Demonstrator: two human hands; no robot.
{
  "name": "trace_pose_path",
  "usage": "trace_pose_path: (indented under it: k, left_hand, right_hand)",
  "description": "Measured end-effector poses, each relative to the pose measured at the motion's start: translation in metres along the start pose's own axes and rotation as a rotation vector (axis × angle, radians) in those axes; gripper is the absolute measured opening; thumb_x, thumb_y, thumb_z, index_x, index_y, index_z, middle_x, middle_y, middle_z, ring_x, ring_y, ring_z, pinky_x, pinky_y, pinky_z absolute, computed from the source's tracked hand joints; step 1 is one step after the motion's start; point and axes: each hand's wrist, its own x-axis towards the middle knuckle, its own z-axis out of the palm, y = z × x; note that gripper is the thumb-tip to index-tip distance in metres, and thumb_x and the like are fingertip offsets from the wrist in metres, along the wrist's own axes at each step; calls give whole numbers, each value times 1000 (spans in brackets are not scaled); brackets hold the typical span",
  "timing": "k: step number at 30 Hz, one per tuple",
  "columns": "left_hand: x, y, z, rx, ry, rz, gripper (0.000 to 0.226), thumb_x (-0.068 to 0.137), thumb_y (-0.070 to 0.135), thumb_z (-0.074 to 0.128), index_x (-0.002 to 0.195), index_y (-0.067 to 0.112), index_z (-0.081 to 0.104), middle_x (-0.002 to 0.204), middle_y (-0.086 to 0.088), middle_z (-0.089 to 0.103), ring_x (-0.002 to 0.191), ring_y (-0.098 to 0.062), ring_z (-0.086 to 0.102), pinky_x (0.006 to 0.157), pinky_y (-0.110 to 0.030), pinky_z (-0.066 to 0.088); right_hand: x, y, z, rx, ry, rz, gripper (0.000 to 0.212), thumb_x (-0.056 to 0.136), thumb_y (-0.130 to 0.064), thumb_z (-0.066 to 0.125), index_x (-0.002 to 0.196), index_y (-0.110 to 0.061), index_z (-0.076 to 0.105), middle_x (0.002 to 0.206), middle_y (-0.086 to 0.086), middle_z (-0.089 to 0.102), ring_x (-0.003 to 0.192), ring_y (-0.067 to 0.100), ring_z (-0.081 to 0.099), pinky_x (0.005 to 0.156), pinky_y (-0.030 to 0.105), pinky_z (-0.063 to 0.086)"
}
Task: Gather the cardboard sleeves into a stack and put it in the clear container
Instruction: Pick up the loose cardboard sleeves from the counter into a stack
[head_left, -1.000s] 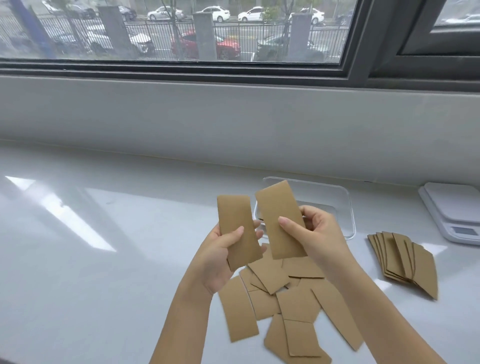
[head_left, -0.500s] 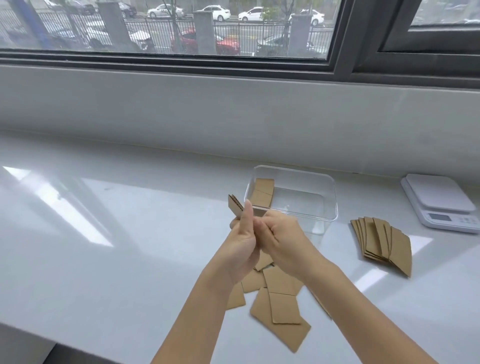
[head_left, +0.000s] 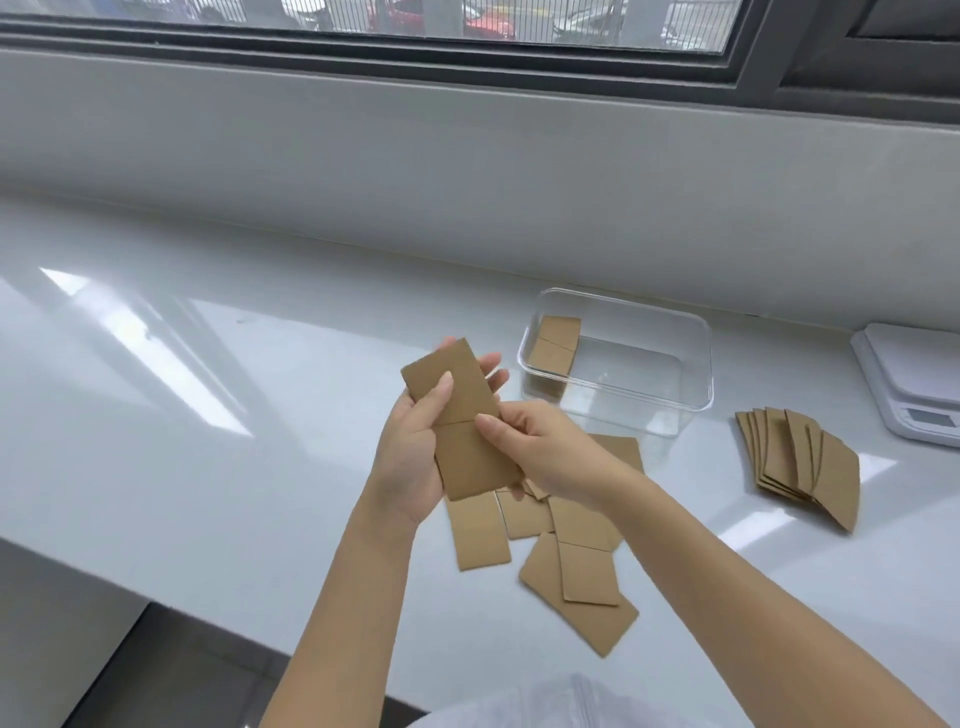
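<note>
A small stack of brown cardboard sleeves (head_left: 462, 426) lies flat in my left hand (head_left: 410, 457), thumb pressed on top. My right hand (head_left: 540, 447) pinches the stack's right edge with thumb and fingers. Beneath my hands several loose sleeves (head_left: 571, 561) lie scattered on the white counter. The clear container (head_left: 675, 395) stands behind and to the right of my hands, with a sleeve (head_left: 556, 345) leaning inside its left end.
A fanned pile of sleeves (head_left: 805, 462) lies right of the container. A white kitchen scale (head_left: 914, 379) sits at the far right. The counter's front edge (head_left: 156, 597) drops off at the lower left. A grey wall and window run along the back.
The two sleeves held apart a second ago are now together as one stack in my left hand, turned flat. The view has tilted down.
</note>
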Motion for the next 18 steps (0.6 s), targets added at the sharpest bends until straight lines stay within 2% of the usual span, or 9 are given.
trace_pose_path:
  k: [1, 3, 5, 6, 9, 11, 12, 14, 18]
  left_hand:
    - [2, 0, -7, -69, 21, 39, 36, 99, 14, 36, 130, 24, 51, 106, -8, 72, 98, -23, 68, 82, -41, 57]
    - [5, 1, -22, -172, 87, 90, 40, 100, 11, 33, 128, 32, 52, 96, -7, 70, 87, -22, 67, 87, -43, 55]
    - [7, 3, -43, -224, 186, 97, 39, 99, 10, 33, 120, 33, 57, 94, -7, 64, 81, -20, 63, 82, -42, 56]
    - [8, 3, -55, -249, 241, 88, 37, 98, 9, 34, 114, 31, 58, 94, -7, 61, 79, -20, 62, 78, -40, 56]
    - [9, 2, -87, -263, 423, 26, 27, 94, 8, 41, 95, 27, 61, 94, -6, 61, 73, -19, 63, 68, -33, 54]
    - [9, -1, -100, -234, 513, -29, 21, 93, 9, 47, 88, 25, 60, 94, -6, 64, 70, -19, 65, 64, -32, 53]
    - [10, -3, -104, -226, 538, -52, 19, 92, 10, 48, 87, 24, 60, 93, -6, 65, 70, -20, 65, 63, -32, 53]
    - [13, -5, -106, -205, 564, -83, 16, 92, 11, 51, 86, 23, 59, 94, -7, 66, 68, -20, 66, 62, -32, 52]
    - [21, -8, -102, -129, 563, -113, 14, 92, 11, 53, 88, 23, 59, 94, -7, 66, 65, -18, 66, 61, -32, 53]
  right_hand:
    - [6, 3, 6, 33, 17, 42, 39, 99, -32, 43, 83, -2, 61, 50, 0, 55, 35, 8, 48, 39, 14, 36]
    - [19, 15, 16, 82, 150, 112, 38, 97, -31, 48, 75, -3, 61, 55, 3, 57, 42, 10, 53, 45, 17, 45]
    - [31, 40, 25, -55, 305, 183, 28, 93, -26, 54, 69, -12, 56, 64, 1, 57, 57, 16, 56, 56, 26, 49]
    - [35, 52, 30, -177, 323, 234, 24, 91, -25, 56, 70, -14, 54, 67, -1, 55, 63, 18, 55, 55, 25, 45]
    - [37, 80, 47, -389, 210, 422, 25, 84, -36, 63, 76, -18, 48, 76, -3, 49, 65, 17, 47, 55, 27, 36]
    - [37, 84, 57, -541, 124, 442, 32, 80, -46, 65, 82, -21, 46, 79, -2, 44, 67, 17, 45, 58, 29, 35]
    - [39, 85, 61, -634, 84, 436, 38, 79, -49, 66, 95, -19, 49, 87, 0, 48, 77, 19, 51, 61, 30, 38]
    - [46, 86, 71, -784, 41, 433, 67, 75, -54, 68, 121, -11, 44, 114, 6, 53, 106, 25, 54, 76, 34, 44]
    - [59, 86, 80, -843, 35, 440, 77, 71, -52, 74, 123, -6, 41, 123, 10, 50, 114, 26, 50, 85, 34, 46]
